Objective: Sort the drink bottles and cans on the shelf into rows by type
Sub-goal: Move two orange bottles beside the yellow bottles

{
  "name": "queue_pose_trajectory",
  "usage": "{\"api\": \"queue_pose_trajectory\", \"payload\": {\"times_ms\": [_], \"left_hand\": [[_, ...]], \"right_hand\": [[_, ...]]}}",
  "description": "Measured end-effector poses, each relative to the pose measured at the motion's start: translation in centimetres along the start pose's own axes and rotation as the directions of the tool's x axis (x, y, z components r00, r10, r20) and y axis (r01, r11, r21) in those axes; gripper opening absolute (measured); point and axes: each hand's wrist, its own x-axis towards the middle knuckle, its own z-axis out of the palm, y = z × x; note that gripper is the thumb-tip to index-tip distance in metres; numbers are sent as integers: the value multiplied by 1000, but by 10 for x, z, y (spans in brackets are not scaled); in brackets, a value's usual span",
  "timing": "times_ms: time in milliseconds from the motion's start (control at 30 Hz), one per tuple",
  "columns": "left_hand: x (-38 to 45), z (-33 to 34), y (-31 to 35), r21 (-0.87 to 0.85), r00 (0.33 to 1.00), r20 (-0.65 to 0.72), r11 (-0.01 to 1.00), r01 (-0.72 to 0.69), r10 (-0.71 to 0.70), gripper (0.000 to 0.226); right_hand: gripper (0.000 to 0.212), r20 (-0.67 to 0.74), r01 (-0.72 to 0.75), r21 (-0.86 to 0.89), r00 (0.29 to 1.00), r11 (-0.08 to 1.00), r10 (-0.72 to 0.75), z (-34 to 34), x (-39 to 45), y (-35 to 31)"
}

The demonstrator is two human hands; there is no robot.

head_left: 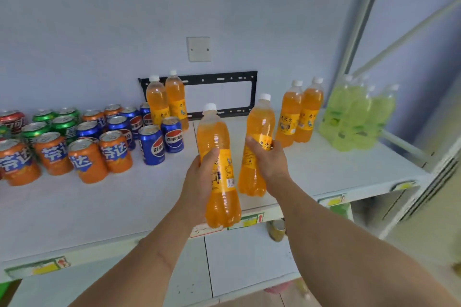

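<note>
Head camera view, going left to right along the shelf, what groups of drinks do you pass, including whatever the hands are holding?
Orange cans → blue cans → orange bottle gripped by left hand → orange bottle gripped by right hand → standing pair of orange bottles → green bottles.

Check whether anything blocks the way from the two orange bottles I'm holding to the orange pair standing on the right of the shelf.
Nothing visible does. The shelf is bare between the held bottles and the right-hand orange pair; the green bottles stand farther right.
</note>
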Motion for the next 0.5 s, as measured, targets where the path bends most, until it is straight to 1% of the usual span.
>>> {"api": "queue_pose_trajectory", "payload": {"times_ms": [133,233,300,400,500], "left_hand": [[9,64,-12,-38,999,43,999,20,-18,40],[20,114,-26,-81,999,41,997,16,-13,48],[25,148,-31,-95,1000,15,995,15,-14,54],[29,196,-34,-113,1000,-21,994,-3,1,57],[38,232,-36,-111,998,-62,994,-19,13,63]], "right_hand": [[68,-17,35,-5,999,999,-35,-54,31,10],[67,12,30,-13,999,999,-30,-100,63,20],[64,52,29,-27,998,999,-28,-130,86,26],[63,110,37,-60,993,998,-30,-170,120,31],[60,156,47,-68,987,997,-36,-198,152,33]]}}
